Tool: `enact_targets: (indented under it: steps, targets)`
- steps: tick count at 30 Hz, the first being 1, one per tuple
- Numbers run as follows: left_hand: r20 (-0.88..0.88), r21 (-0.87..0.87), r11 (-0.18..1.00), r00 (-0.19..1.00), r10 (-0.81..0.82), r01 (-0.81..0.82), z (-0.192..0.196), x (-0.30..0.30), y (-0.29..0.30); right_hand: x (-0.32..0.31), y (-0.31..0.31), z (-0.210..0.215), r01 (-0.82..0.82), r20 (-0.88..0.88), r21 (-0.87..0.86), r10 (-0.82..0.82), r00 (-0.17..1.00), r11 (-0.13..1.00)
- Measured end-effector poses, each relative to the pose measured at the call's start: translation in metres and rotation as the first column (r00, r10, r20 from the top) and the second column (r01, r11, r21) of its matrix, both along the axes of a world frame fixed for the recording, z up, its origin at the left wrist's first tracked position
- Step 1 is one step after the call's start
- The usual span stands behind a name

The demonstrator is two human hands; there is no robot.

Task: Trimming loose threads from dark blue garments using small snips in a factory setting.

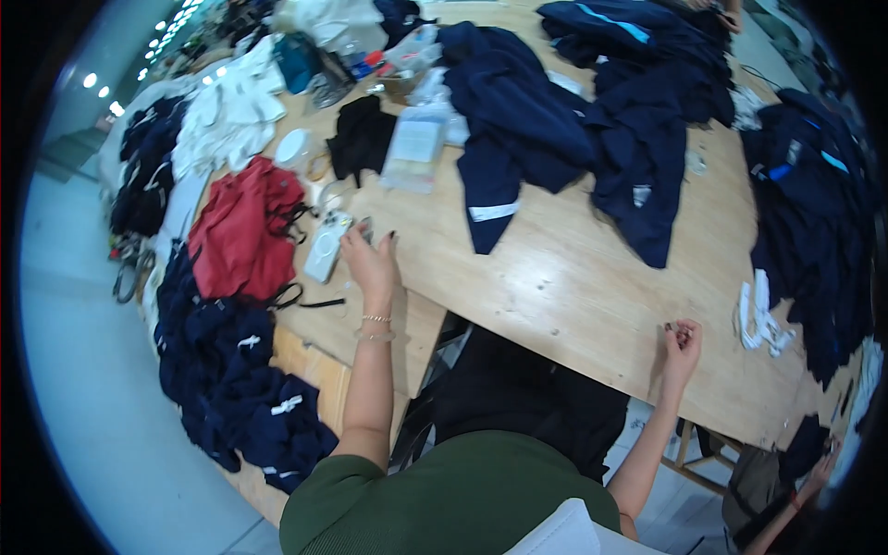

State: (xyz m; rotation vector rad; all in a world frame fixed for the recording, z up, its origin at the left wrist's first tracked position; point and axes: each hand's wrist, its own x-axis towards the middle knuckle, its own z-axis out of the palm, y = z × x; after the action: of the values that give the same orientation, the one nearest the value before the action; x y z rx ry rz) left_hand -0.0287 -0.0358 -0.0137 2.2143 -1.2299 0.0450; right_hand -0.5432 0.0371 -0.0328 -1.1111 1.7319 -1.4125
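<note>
My left hand (371, 265) is over the table at left, thumb apart from the other fingers. Between them shows a small grey shiny thing (367, 228), too small to name; it does not look gripped. Right beside those fingers lies a white phone (327, 248) with a round ring on its back. My right hand (684, 344) is at the table's near edge on the right, fingers curled in. Whether something small sits inside them is hidden. A red garment (242, 231) lies crumpled left of the phone, with a black strap (319, 302) near it.
Dark navy garments (518, 111) spread over the wooden table (546, 268); more navy pieces (231, 379) are heaped at left. A clear plastic pack (413, 148) and black cloth (363, 134) lie beyond the phone. White strips (760, 314) lie at right. Another person's arm (786, 513) shows lower right.
</note>
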Motion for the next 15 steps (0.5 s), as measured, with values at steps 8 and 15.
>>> enact_targets:
  steps: [8, 15]
  targets:
    - [-0.059, -0.025, 0.984, 0.983, 0.175, -0.177, -0.016, 0.042, 0.014, 0.005, 0.014, -0.003, -0.028, -0.067, 0.116, 0.036, 0.997, 0.993]
    - [-0.035, -0.036, 0.982, 0.982, 0.185, -0.186, -0.032, 0.062, 0.009, 0.005, 0.014, -0.007, -0.002, -0.084, 0.09, 0.009, 0.996, 0.996]
